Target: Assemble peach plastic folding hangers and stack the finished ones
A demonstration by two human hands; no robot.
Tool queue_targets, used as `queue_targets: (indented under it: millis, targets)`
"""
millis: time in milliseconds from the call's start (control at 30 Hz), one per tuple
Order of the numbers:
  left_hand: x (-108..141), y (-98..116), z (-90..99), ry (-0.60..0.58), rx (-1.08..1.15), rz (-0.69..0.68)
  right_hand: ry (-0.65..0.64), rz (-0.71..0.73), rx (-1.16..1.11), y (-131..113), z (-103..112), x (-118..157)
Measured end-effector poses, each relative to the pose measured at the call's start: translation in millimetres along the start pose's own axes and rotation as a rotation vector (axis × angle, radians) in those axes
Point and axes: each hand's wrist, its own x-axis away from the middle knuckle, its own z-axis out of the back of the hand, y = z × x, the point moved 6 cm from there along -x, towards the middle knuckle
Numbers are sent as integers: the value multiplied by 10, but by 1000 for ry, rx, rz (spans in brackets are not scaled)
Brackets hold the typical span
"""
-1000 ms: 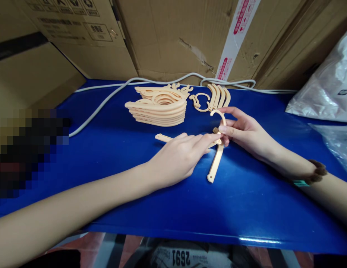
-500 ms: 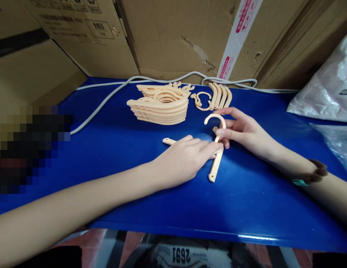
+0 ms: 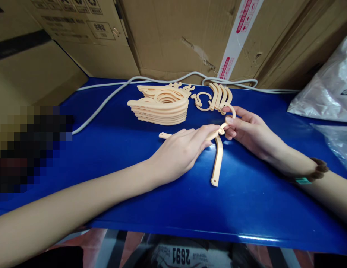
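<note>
Between my hands is a cream plastic hook [image 3: 233, 112], its curve toward the right. My right hand [image 3: 246, 124] pinches the hook between thumb and fingers. My left hand [image 3: 187, 149] is closed on a cream arm piece [image 3: 164, 136], whose holed end sticks out to the left; its other end meets the foot of the hook. Below the hands a second curved arm piece [image 3: 217, 163] lies on the blue table, pointing toward me. How firmly the hook and the held piece are joined is hidden by the fingers.
A stack of cream hangers [image 3: 162, 111] stands behind my left hand. Loose hooks [image 3: 202, 101] and several curved arms [image 3: 220, 95] lie behind my right hand. A grey cable [image 3: 106, 97] runs along the cardboard boxes [image 3: 176, 41]. Plastic bags [image 3: 327, 89] are at right.
The hook has tilted over to the right and away from me. My right hand has shifted slightly right, and the left hand has turned with the held piece. The lower arm piece shows more fully.
</note>
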Motion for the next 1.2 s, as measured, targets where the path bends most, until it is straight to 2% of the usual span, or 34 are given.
queue_targets:
  millis: [267,467,933,1067,1200]
  targets:
    - [2,-95,-30,-13,63,64,-51,5,34,5,-8,-1]
    - [6,-76,-22,8,73,46,-27,3,2,2,-2,-2]
    - [5,-35,-12,17,137,-15,-66,20,20,17,-3,4]
    - [16,-19,-8,39,157,-62,-104,43,22,15,-29,-6]
    - [37,-35,-32,17,178,-50,-131,50,23,12,-56,-6]
